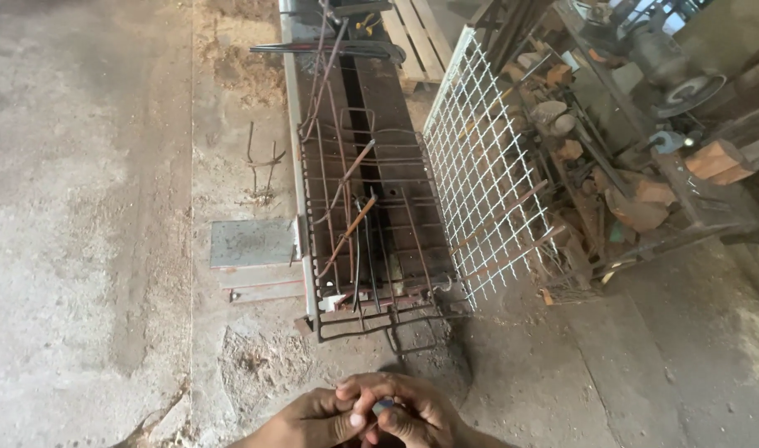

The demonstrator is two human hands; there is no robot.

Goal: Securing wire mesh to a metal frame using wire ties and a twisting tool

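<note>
A small bluish-grey object [383,406] sits pinched between the fingertips of both hands at the bottom edge of the view, close to the body; too little of it shows to tell what it is. The left hand [313,419] closes on it from the side with the thumb pressed along its edge; the right hand [417,411] curls over it from above, fingers bent round it; the two hands touch each other, apparently so the small piece can be steadied or worked at close range.

Just beyond the hands, a rusty rod frame [371,224] lies flat across a long metal bench [396,108], raised off the dusty concrete floor [80,207], which puts its bars at working height; loose bent rods [346,224] rest across it. A sheet of white wire mesh [479,158] leans upright against a cluttered rack [628,166] to the right, resting on its lower edge beside the frame. A flat grey plate [251,242] lies on the floor left of the bench; a few rods [263,162] stand in the dirt behind it.
</note>
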